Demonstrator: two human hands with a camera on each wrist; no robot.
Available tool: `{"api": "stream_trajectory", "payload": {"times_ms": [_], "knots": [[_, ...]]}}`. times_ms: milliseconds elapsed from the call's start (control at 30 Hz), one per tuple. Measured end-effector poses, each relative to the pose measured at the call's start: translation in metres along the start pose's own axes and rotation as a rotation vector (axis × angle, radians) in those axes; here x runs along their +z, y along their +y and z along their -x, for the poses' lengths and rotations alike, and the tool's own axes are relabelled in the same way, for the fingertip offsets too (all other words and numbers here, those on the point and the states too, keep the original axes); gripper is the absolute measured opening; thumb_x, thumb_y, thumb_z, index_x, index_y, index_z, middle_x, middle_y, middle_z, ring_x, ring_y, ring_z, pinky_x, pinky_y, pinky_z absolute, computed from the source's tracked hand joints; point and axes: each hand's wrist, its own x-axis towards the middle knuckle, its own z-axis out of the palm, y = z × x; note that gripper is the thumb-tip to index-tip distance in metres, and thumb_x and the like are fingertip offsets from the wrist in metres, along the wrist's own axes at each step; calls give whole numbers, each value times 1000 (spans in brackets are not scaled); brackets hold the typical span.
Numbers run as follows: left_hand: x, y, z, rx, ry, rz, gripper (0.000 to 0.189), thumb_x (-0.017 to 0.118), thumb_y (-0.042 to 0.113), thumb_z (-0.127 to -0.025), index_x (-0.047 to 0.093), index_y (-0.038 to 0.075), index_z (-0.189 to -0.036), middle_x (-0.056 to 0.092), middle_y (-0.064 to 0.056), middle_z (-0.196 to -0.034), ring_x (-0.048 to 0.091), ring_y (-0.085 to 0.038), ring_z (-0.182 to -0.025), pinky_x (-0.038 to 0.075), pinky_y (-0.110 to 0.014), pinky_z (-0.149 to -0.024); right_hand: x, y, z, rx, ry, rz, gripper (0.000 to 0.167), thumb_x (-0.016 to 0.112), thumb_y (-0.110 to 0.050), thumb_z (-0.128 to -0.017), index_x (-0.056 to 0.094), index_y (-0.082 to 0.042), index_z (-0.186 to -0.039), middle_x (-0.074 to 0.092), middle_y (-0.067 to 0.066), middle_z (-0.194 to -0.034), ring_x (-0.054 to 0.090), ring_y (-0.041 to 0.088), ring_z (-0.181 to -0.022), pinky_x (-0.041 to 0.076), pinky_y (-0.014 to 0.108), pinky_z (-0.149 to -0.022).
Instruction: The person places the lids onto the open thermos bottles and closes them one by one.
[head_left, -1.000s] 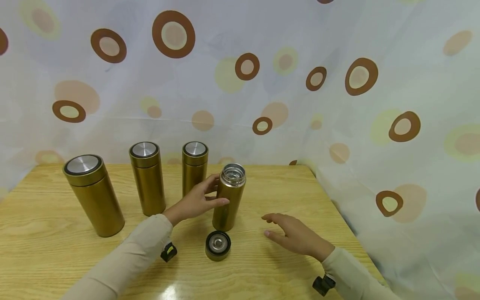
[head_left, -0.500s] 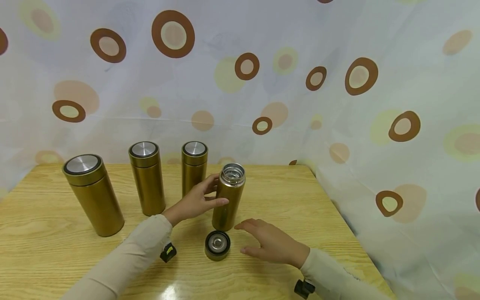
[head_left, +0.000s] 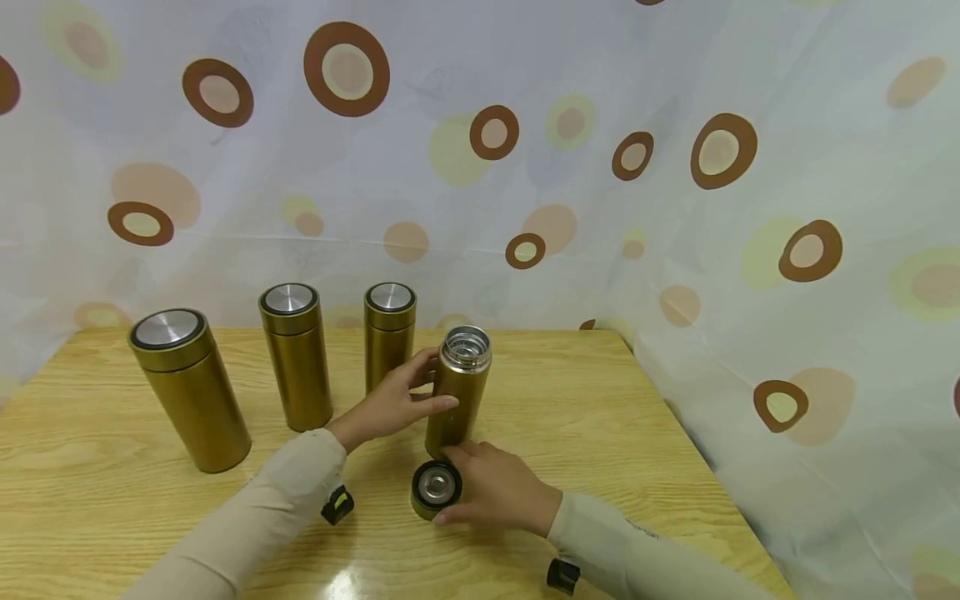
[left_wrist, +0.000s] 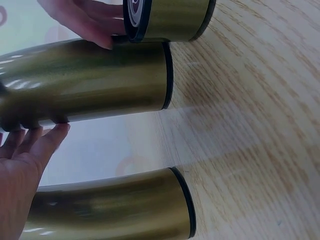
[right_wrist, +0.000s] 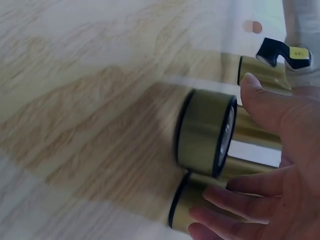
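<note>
An uncapped gold thermos flask [head_left: 459,408] stands upright, its steel threaded mouth bare. My left hand [head_left: 393,404] grips its body, thumb in front and fingers round the far side; the left wrist view shows those fingertips against the flask [left_wrist: 95,82]. Just in front of its base, the gold screw lid [head_left: 435,492] sits on the table with its steel inner side up. Around the right side of this lid reaches my right hand [head_left: 502,487], forefinger behind and thumb at the front. In the right wrist view, thumb and fingers are spread either side of the lid [right_wrist: 205,132], not closed on it.
Three capped gold flasks stand to the left: a wide one [head_left: 191,392], a middle one [head_left: 296,358] and a slim one [head_left: 388,333] behind my left hand. The wooden table [head_left: 600,400] ends at a patterned curtain [head_left: 570,167] behind and on the right.
My right hand has moved left across the table, from the right of the flask to the lid. The left hand and the flask have kept their place.
</note>
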Motion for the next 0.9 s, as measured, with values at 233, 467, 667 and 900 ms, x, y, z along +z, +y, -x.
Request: {"api": "stream_trajectory", "payload": {"times_ms": [233,467,667,900], "knots": [[0,0,0,3,0,2,69,69,25,-90,32,13,-148,41,-16,-146,40,-39,-134,44,-50,-103,11,-5,-7,37,-2,33,86,73,-63,-73,53,-5,-133,62,7,-119,62,20,-103,56,31,-79],[0,0,0,0,0,4,69,69,26,-90,32,13,-148,40,-16,-147,39,-38,-134,44,-49,-103,13,-5,-9,64,-9,-4,78,75,-60,-72,57,-4,-123,63,5,-109,63,17,-93,56,28,-71],[-1,0,0,-1,4,4,68,69,25,-90,33,14,-147,40,-15,-146,38,-39,-134,44,-49,-103,13,-3,-10,63,-3,-46,74,77,-58,-72,58,-5,-121,63,3,-106,63,15,-90,55,26,-68],[0,1,1,-10,4,2,69,69,24,-90,32,14,-147,40,-15,-147,38,-38,-135,44,-49,-103,13,-2,-10,70,-15,-76,76,78,-56,-72,57,-5,-123,63,3,-110,63,14,-94,55,26,-74]]}}
